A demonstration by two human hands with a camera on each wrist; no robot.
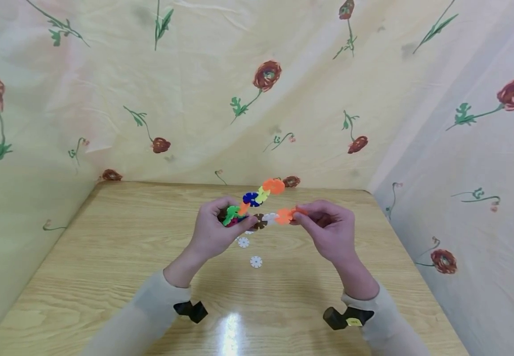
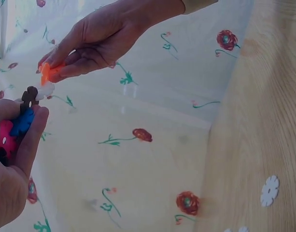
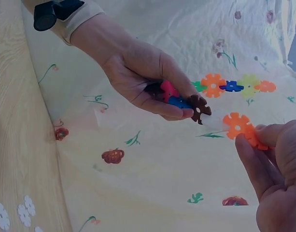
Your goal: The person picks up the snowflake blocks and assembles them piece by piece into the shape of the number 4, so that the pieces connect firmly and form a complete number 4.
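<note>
My left hand (image 1: pixel 212 230) grips a chain of interlocking plastic flower discs above the table. One branch slants up and away, with a green disc (image 1: pixel 232 214), a dark blue disc (image 1: pixel 251 199), a yellow disc (image 1: pixel 263 195) and an orange end disc (image 1: pixel 274 186). In the right wrist view a pink disc (image 3: pixel 168 90) and a blue disc (image 3: pixel 179 102) show at the left fingers. A brown disc (image 3: pixel 200 109) and a whitish disc (image 3: pixel 214 123) lead to an orange disc (image 3: pixel 237 126). My right hand (image 1: pixel 333 228) pinches another orange disc (image 3: pixel 256 141) against it; whether they are slotted together, I cannot tell.
Several white discs lie on the wooden table below the hands, one of them a white disc (image 1: pixel 256 261) nearest me. Flower-printed cloth (image 1: pixel 203 99) encloses the table (image 1: pixel 119 277) at the back and sides. Each sleeve carries a black wrist camera (image 1: pixel 191 311).
</note>
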